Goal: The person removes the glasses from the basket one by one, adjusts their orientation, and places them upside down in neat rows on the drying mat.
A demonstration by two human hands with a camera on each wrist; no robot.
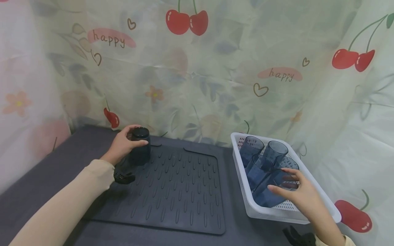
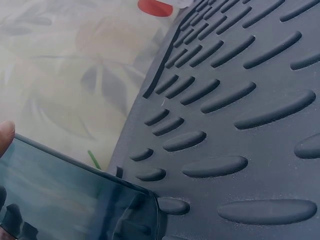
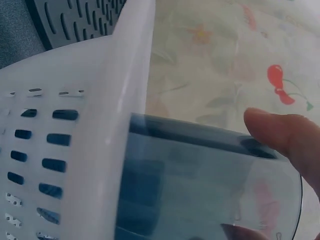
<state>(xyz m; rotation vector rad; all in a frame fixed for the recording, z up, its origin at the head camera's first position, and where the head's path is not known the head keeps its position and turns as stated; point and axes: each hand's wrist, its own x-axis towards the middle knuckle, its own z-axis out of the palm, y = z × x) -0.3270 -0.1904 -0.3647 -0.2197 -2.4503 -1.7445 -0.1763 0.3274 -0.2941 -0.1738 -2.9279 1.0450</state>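
A flat, dark grey tabletop (image 1: 46, 181) serves as the reference surface. Behind it, a creased, pale cream-green hanging sheet (image 1: 215, 112) forms the rear wall. Above the tabletop's rear edge, this sheet bears a printed red cherry pair (image 1: 186, 22), pink oval labels (image 1: 110, 38) reading "happy" and an orange flower (image 1: 155, 94). A pale pinkish-white sheet (image 1: 21, 143) borders the tabletop's left side; a creased white sheet (image 1: 354, 136) borders its right. Illumination is soft and diffuse.

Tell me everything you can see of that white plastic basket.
The white, rectangular, plastic-looking basket has rounded corners, a broad rim and slotted walls. It stands upright on the dark grey table, right of the dark ridged rubbery mat, holding five transparent blue cylindrical glasses. The right hand curves around the nearest.
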